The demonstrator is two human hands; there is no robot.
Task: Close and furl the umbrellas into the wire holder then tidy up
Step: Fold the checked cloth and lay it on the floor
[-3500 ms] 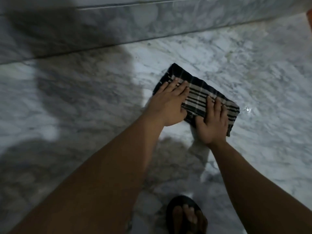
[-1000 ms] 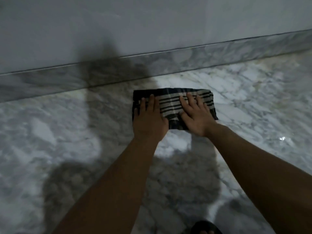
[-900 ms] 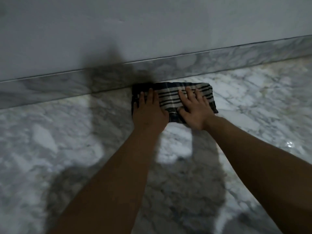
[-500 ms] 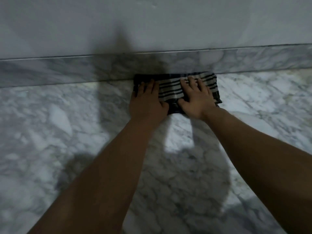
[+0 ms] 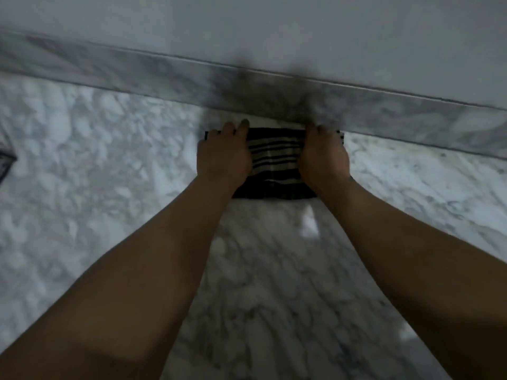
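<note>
- We find the fingers of the left hand laid out fairly straight and pressed flat on the left end of the folded striped cloth, tips reaching its far edge; they hold nothing.
- The right hand bears down on the right end likewise. Its fingertips sit in shadow and blur, so we cannot tell how far they curl.
- The cloth lies flat on the marble floor, its far edge at, or just short of, the marble skirting; blur prevents a firmer reading.
- Handling, in our judgement: light, soft and limp, it slides readily on polished marble under palm pressure. To lift it, we would pinch the two near corners or gather one folded edge.
- Against half a second ago: the cloth sits further right along the skirting, the hands are spread wider apart on it, and a dark object has entered at the left margin.
- No umbrella or wire holder is in view.
</note>
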